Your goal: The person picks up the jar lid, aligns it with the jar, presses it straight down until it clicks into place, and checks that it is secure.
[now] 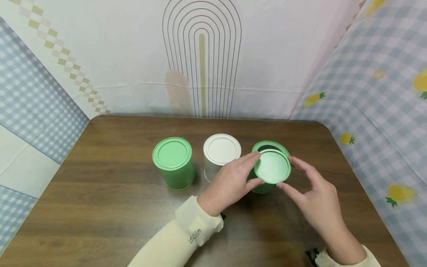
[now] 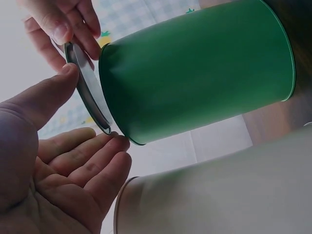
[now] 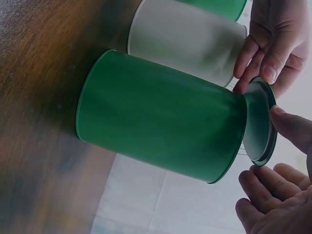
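A round green lid is tilted over the mouth of the green can on the right, whose dark opening shows behind the lid's far edge. My left hand holds the lid's left side between thumb and fingers. On the opposite side, my right hand grips the rim with its thumb near the front and fingertips farther back. Both wrist views show a wedge-shaped gap between lid and can rim. The can stands upright on the table.
A white can with its lid on stands just left of the open can, partly behind my left hand. Farther left is another lidded green can. All stand on a dark wooden table, with patterned cloth hanging behind and at both sides.
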The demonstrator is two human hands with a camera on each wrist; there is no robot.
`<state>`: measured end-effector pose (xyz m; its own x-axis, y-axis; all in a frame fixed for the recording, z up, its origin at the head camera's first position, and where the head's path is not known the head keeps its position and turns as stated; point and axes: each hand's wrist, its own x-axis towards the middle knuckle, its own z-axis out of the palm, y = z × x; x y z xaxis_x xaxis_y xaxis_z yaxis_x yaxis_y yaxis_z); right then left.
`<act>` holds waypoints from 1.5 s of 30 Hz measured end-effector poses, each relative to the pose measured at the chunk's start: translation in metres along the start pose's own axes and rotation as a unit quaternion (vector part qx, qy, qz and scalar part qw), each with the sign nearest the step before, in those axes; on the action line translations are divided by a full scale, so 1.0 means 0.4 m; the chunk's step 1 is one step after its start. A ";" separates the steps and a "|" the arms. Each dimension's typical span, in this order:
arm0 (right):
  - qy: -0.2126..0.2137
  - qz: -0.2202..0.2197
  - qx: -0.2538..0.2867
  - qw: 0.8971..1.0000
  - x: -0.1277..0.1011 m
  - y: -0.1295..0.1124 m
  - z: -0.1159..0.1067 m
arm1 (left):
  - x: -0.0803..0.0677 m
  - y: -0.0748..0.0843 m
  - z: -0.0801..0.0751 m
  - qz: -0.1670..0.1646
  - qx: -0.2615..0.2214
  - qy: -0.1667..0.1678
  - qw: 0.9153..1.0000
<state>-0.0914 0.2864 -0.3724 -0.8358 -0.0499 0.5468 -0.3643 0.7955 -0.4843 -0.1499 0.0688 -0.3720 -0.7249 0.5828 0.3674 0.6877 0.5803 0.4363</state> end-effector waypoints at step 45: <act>-0.024 0.035 -0.007 0.999 0.063 0.041 0.013 | 0.072 0.006 0.004 -0.044 0.019 -0.029 0.998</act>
<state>-0.1205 0.2952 -0.3702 -0.8782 -0.0225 0.4777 -0.2982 0.8066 -0.5103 -0.1689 0.0877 -0.3617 -0.7797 0.5598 0.2805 0.6233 0.6510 0.4333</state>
